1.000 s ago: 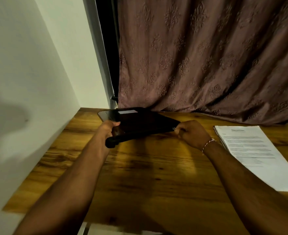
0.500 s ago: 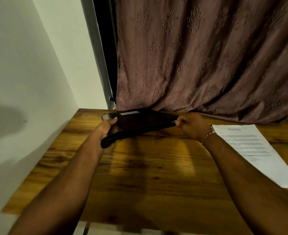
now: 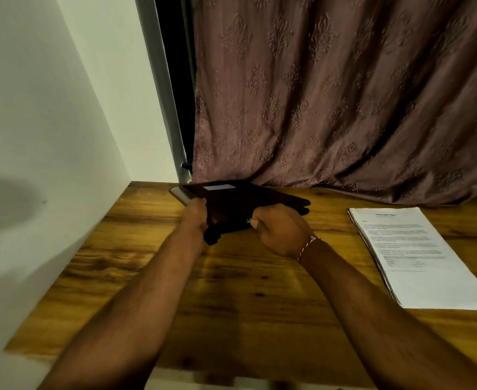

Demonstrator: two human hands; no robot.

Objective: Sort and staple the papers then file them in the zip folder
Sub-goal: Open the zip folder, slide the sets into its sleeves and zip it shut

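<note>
Head view puts us partway through, by our reading. The papers (image 3: 417, 254) lie in one squared stack on the right of the wooden surface (image 3: 231, 299), well apart from the zip folder (image 3: 248, 202), so filing is not yet done. The dark folder sits at the far left of the surface, close against the curtain (image 3: 344, 94).

Our left hand (image 3: 193, 220) grips the folder's near left corner, fingers (image 3: 199, 205) curled round its edge. Our right hand (image 3: 281, 232), with a thin bracelet (image 3: 309, 244) at the wrist, pinches the small metal zip pull (image 3: 249, 220) between thumb and forefinger at the folder's near edge. We judge the step in hand to be working the zip, most likely to open the folder. Sliding the stack in and zipping shut would then be left.

Much is unclear. We cannot tell whether the stack is stapled, since no staple shows at this size and no stapler is in view. How far along its track the zip pull sits is lost in the dark cover and shadow. A pale rounded edge (image 3: 179, 194) juts out at the folder's far left corner, and we cannot say whether it belongs to the folder or is a separate thing beneath. The tips of the left fingers are hidden under the folder.
</note>
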